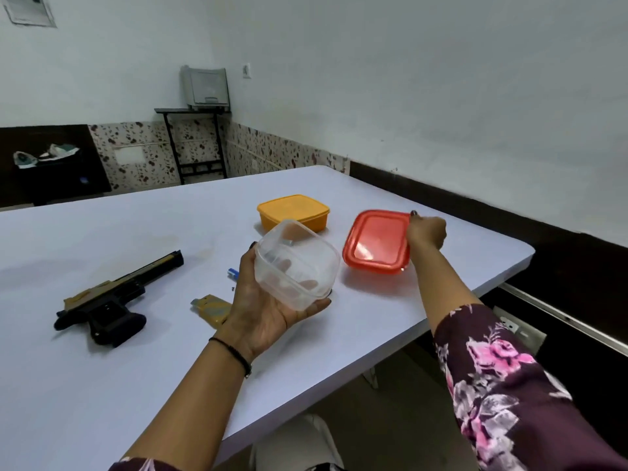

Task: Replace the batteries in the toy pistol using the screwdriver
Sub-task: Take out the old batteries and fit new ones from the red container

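A black and tan toy pistol lies on the white table at the left. A tan battery cover lies beside my left wrist, and a blue-tipped battery and a tiny screw lie just beyond it. My left hand holds a clear plastic container above the table, tilted. My right hand pinches the far right edge of a red lid, which is lifted at that edge. No screwdriver shows.
A closed yellow-orange box stands behind the clear container. The table's right edge runs close past the red lid. Beyond the table are a small black stand with a grey device and a dark wall band at the right.
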